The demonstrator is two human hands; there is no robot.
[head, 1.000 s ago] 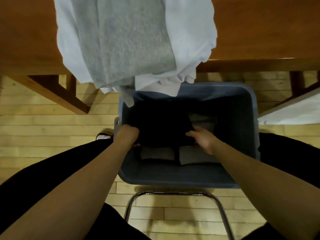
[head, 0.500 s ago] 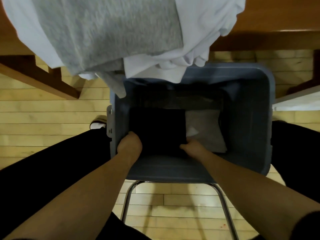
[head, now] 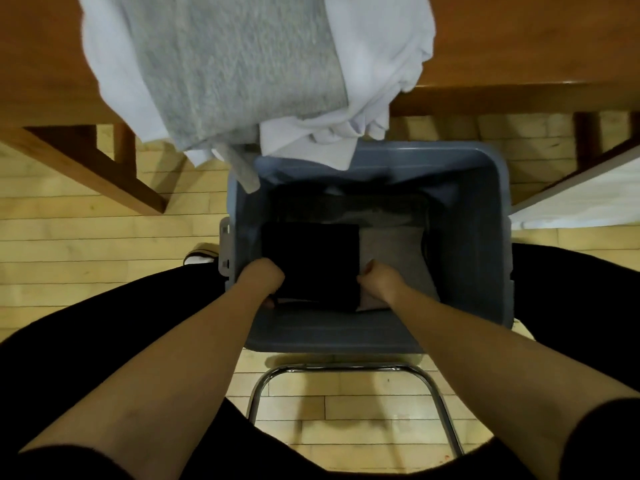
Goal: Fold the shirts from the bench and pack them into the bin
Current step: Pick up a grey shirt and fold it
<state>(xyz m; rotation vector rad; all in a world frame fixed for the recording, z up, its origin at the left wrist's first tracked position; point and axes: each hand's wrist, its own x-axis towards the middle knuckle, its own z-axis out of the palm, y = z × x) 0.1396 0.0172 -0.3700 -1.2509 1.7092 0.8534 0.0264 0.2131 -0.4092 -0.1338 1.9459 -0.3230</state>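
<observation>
— Where was the folded black shirt [head: 310,265] seen?
— Inside the grey bin [head: 485,237], gripped at its near corners by the left hand [head: 261,278] and right hand [head: 379,280].
— And the fingers?
— Curled under the cloth, mostly hidden.

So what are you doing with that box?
A person is packing folded shirts into the blue bin. The left hand and right hand grip a folded black shirt, setting it beside a folded grey one. A grey shirt and white shirt wait on the bench.
</observation>
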